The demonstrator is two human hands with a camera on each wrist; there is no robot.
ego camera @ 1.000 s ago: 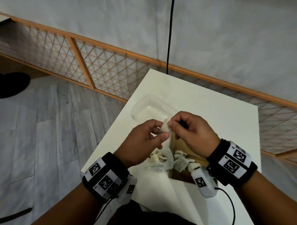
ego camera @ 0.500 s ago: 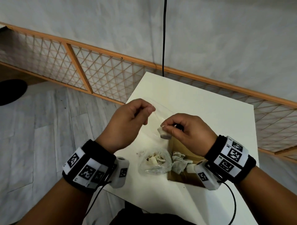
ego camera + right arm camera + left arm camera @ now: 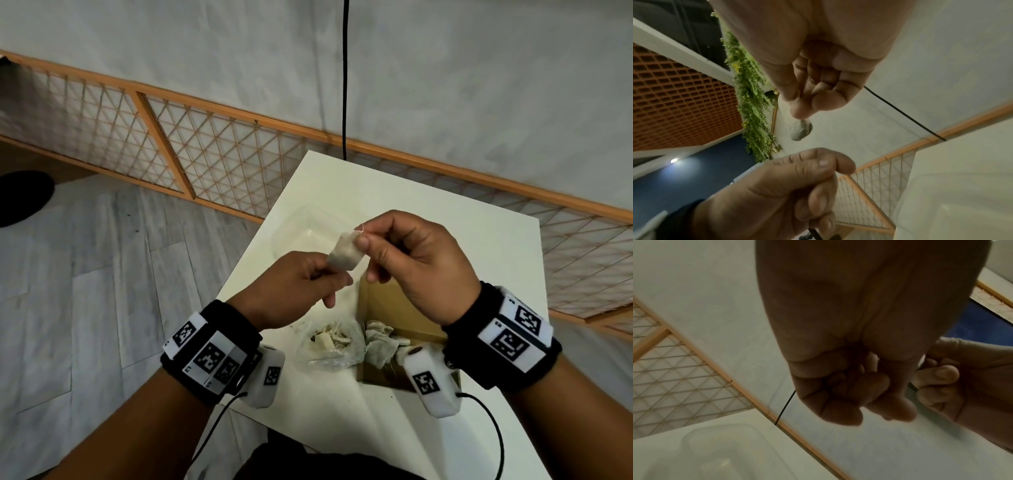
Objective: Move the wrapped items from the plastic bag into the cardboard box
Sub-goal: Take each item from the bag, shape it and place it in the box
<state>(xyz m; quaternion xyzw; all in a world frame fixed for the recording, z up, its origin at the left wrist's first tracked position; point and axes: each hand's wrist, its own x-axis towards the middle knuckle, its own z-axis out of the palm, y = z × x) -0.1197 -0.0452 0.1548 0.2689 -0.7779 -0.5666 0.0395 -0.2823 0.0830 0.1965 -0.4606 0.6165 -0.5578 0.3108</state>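
- A small wrapped item [image 3: 346, 251], pale and pouch-like, is held in the air above the table [image 3: 479, 240], between both hands.
- The right hand [image 3: 421, 263] pinches its top corner with thumb and forefinger; the left hand [image 3: 294, 287] pinches its lower end, that contact partly hidden.
- Below, the plastic bag [image 3: 329, 346] lies touching the cardboard box [image 3: 383, 305]; wrists hide much of the box.
- A clear container [image 3: 301, 229] is hard to make out.
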